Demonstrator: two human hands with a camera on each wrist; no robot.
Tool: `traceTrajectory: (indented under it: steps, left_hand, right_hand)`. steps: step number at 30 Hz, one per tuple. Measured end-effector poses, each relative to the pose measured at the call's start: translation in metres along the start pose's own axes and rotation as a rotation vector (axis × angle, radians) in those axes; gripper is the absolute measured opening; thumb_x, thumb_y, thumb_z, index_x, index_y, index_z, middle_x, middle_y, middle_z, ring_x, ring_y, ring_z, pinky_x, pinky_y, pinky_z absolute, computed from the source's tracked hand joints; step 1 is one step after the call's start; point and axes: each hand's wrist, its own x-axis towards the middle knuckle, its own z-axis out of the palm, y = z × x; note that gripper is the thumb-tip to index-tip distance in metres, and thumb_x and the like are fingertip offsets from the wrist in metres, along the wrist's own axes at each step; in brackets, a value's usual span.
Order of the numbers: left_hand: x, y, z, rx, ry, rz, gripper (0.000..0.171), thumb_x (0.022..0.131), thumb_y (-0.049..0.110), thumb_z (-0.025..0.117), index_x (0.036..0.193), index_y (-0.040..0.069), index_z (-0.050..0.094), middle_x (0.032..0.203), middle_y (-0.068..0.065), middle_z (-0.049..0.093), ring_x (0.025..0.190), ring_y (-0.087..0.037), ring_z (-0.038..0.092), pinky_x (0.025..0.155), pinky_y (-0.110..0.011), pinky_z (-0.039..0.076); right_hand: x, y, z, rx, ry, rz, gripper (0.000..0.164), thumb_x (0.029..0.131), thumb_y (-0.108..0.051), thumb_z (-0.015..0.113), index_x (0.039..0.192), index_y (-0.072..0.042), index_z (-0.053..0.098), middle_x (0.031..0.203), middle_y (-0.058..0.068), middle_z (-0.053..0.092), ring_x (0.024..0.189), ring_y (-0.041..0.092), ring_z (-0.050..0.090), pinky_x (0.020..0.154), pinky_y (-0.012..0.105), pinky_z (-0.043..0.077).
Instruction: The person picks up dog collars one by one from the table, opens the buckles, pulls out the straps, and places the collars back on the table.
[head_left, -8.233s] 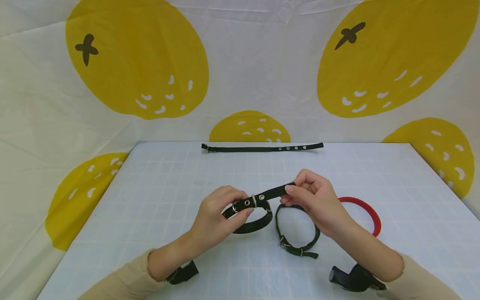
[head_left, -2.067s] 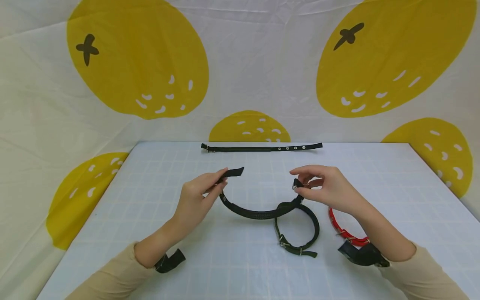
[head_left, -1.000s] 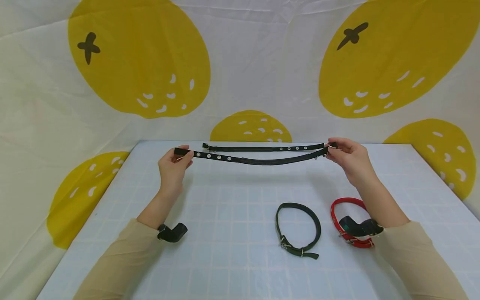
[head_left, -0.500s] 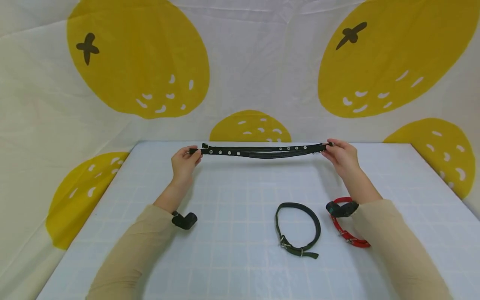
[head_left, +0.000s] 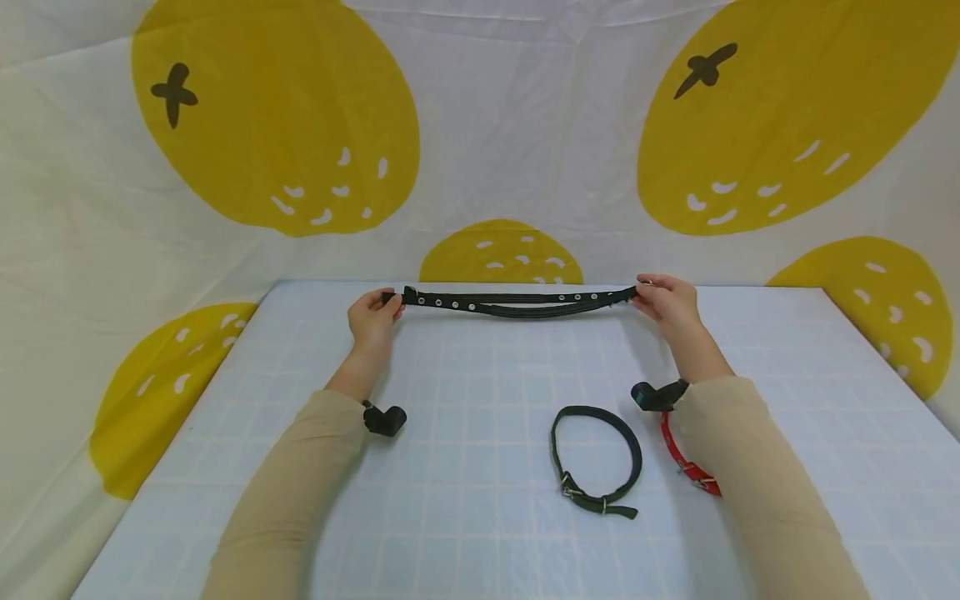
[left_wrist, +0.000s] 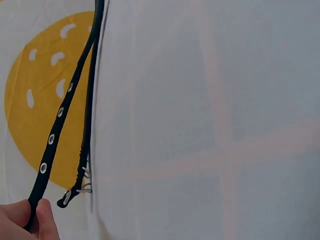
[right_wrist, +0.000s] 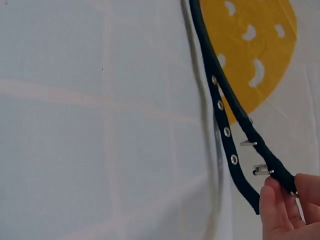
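The held strap (head_left: 525, 313) looks matt, its eyelets (left_wrist: 43, 168) shiny metal, and the backdrop (head_left: 525, 125) wrinkled cloth.

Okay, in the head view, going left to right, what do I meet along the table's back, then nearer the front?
Back: left hand, held dark strap, right hand. Nearer: left sleeve, looped dark-green collar, red collar, right sleeve. Left out: the other dark strap, which overlaps the held one.

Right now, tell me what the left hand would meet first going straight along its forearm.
The left hand would probably meet the printed cloth behind the table first; the far strap's buckle end looks just right of that line, though depth is unclear.
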Motion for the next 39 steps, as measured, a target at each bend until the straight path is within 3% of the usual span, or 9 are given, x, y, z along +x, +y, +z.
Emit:
traceTrajectory:
  steps: [6, 12, 16, 20, 23, 28, 34, 39]
  left_hand:
    - [0.005, -0.005, 0.002, 0.048, 0.026, 0.023, 0.031, 0.088, -0.001, 0.06, 0.118, -0.008, 0.058, 0.098, -0.014, 0.059, 0.077, -0.016, 0.06, 0.08, -0.025, 0.052]
    - [0.005, -0.006, 0.004, 0.062, 0.03, 0.004, 0.031, 0.088, -0.004, 0.059, 0.118, -0.011, 0.056, 0.101, -0.016, 0.058, 0.084, -0.019, 0.06, 0.087, -0.029, 0.05]
    - [0.007, -0.006, 0.002, 0.05, 0.034, -0.044, 0.033, 0.086, -0.007, 0.059, 0.119, -0.012, 0.055, 0.102, -0.017, 0.057, 0.085, -0.019, 0.059, 0.09, -0.032, 0.049]
    - [0.01, -0.006, -0.001, 0.092, 0.047, -0.095, 0.034, 0.086, -0.005, 0.06, 0.119, -0.01, 0.056, 0.105, -0.016, 0.057, 0.076, -0.014, 0.058, 0.086, -0.029, 0.051]
    - [0.011, -0.006, -0.003, 0.118, 0.05, -0.111, 0.034, 0.086, -0.004, 0.061, 0.119, -0.009, 0.057, 0.106, -0.014, 0.056, 0.073, -0.012, 0.058, 0.084, -0.027, 0.052]
    - [0.016, -0.008, -0.004, 0.127, 0.038, -0.104, 0.032, 0.086, -0.005, 0.061, 0.117, -0.01, 0.057, 0.101, -0.012, 0.054, 0.074, -0.013, 0.058, 0.083, -0.027, 0.052]
    - [0.018, -0.011, -0.004, 0.157, 0.028, -0.113, 0.032, 0.086, -0.005, 0.061, 0.117, -0.011, 0.057, 0.096, -0.012, 0.053, 0.064, -0.008, 0.056, 0.069, -0.018, 0.051]
    - [0.02, -0.015, -0.004, 0.157, 0.023, -0.117, 0.032, 0.085, -0.005, 0.061, 0.116, -0.011, 0.058, 0.091, -0.011, 0.054, 0.059, -0.007, 0.055, 0.061, -0.015, 0.049]
  right_hand:
    - [0.008, 0.005, -0.001, -0.073, 0.048, -0.029, 0.046, 0.089, 0.002, 0.058, 0.133, 0.004, 0.047, 0.098, 0.003, 0.054, 0.062, 0.005, 0.062, 0.063, 0.015, 0.052]
    - [0.015, 0.01, -0.005, -0.06, 0.099, 0.057, 0.048, 0.088, 0.003, 0.058, 0.135, 0.0, 0.047, 0.103, 0.002, 0.052, 0.064, 0.005, 0.06, 0.068, 0.017, 0.053]
    - [0.02, 0.013, -0.005, -0.02, 0.127, 0.102, 0.044, 0.087, 0.005, 0.059, 0.13, 0.0, 0.052, 0.098, 0.002, 0.055, 0.065, 0.006, 0.061, 0.08, 0.022, 0.052]
    - [0.024, 0.017, -0.005, -0.022, 0.15, 0.134, 0.032, 0.086, 0.004, 0.06, 0.118, -0.003, 0.057, 0.098, 0.001, 0.054, 0.067, 0.007, 0.062, 0.091, 0.027, 0.047]
    - [0.026, 0.018, -0.005, -0.031, 0.165, 0.156, 0.034, 0.086, 0.003, 0.06, 0.12, -0.003, 0.055, 0.099, 0.001, 0.052, 0.07, 0.008, 0.061, 0.093, 0.028, 0.044]
    - [0.029, 0.021, -0.004, -0.076, 0.194, 0.162, 0.046, 0.087, 0.0, 0.06, 0.132, -0.003, 0.05, 0.102, 0.001, 0.052, 0.076, 0.008, 0.06, 0.091, 0.026, 0.046]
    - [0.032, 0.022, -0.006, -0.105, 0.218, 0.184, 0.048, 0.088, -0.002, 0.061, 0.134, -0.005, 0.049, 0.106, 0.004, 0.054, 0.094, 0.014, 0.058, 0.088, 0.025, 0.048]
    - [0.032, 0.024, -0.008, -0.142, 0.246, 0.198, 0.048, 0.088, -0.005, 0.06, 0.134, -0.007, 0.048, 0.119, 0.006, 0.052, 0.09, 0.011, 0.057, 0.084, 0.022, 0.05]
